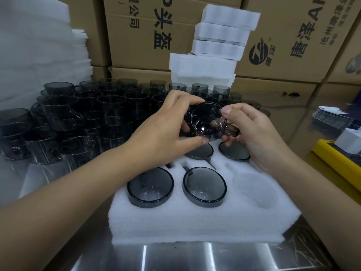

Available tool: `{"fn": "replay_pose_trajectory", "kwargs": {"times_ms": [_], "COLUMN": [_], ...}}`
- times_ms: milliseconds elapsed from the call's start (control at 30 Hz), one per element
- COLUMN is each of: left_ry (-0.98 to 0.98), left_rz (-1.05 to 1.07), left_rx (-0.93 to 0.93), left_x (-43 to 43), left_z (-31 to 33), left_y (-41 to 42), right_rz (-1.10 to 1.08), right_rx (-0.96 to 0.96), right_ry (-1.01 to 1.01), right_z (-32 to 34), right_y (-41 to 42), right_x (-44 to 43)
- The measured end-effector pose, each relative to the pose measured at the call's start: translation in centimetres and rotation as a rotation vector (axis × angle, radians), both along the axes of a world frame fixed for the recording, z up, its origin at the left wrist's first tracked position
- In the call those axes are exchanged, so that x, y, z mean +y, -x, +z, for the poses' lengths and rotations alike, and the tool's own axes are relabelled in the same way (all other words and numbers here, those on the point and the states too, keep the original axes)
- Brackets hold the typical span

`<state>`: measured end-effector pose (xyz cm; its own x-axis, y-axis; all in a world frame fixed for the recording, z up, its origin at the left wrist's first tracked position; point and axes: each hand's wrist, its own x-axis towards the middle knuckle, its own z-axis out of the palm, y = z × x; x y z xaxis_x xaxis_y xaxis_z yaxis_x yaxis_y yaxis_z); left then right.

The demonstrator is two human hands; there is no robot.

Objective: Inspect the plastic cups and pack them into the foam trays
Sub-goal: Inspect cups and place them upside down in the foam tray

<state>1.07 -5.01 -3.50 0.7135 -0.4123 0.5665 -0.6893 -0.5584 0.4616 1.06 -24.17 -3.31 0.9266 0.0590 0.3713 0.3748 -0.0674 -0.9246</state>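
The middle cardboard box [136, 45] bears sideways print "头盔" and "公司".

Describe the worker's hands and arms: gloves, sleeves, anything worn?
Nothing worn. The left hand and right hand are ungloved, with no rings visible and short, unpainted nails. The left forearm and right forearm are bare to the frame edge: no sleeves, watch or wristbands in view.

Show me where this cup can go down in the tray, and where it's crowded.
Free for the held cup: the empty pocket in the near right corner of the foam tray, beside the near cups, and the bare steel table in front. Crowded: the stacked cups left of the tray.
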Motion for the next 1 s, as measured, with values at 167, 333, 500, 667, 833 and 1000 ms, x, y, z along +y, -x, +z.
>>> {"fn": "replay_pose_trajectory", "kwargs": {"times_ms": [167, 333, 500, 667, 833, 1000], "left_ry": [-0.003, -0.008, -0.006, 0.004, 0.004, 0.089], "left_rz": [-0.005, -0.016, -0.021, -0.013, -0.009, -0.042], "left_rx": [-0.003, -0.001, -0.007, -0.014, -0.012, 0.087], "left_x": [0.0, 0.0, 0.0, 0.0, 0.1, 0.0], "left_z": [0.0, 0.0, 0.0, 0.0, -0.1, 0.2], "left_y": [0.0, 0.1, 0.1, 0.1, 0.0, 0.3], "right_rz": [0.021, 0.020, 0.031, 0.031, 0.060, -0.019], "right_rx": [-0.008, -0.005, 0.001, -0.034, -0.096, -0.178], "right_ry": [0.010, 0.013, 0.022, 0.013, 0.120, 0.184], "right_z": [0.0, -0.1, -0.2, -0.3, -0.2, -0.3], "right_y": [0.0, -0.2, -0.4, -0.1, 0.5, 0.7], "right_x": [0.0, -0.2, -0.3, -0.3, -0.3, -0.4]}}
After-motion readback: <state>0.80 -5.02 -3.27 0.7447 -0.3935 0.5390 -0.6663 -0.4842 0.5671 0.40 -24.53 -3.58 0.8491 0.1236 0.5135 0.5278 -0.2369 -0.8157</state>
